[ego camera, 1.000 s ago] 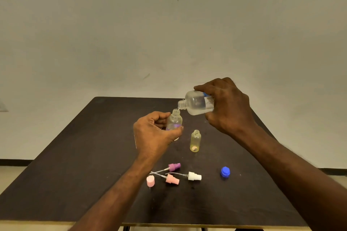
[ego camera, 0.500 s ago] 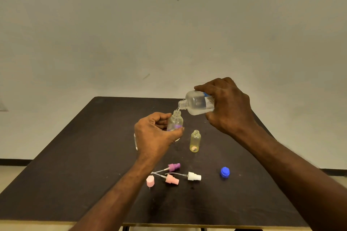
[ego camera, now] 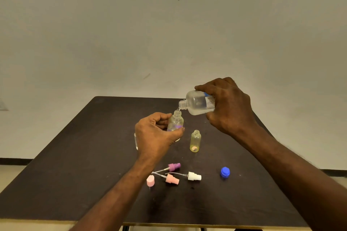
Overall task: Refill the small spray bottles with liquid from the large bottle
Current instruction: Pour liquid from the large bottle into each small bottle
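white label (ego camera: 210, 101) with a blue patch on the large bottle (ego camera: 197, 103), tiny dark print, too small to read, no other text legible

We see a dark table (ego camera: 75, 165). A yellowish open bottle (ego camera: 195, 140) stands upright mid-table. Near edge: purple sprayer head (ego camera: 174, 167), pink sprayer head (ego camera: 172, 179), white sprayer head (ego camera: 194, 176), all lying down with tubes pointing left, pink cap (ego camera: 150, 181) left of them, blue cap (ego camera: 225, 172) at right.
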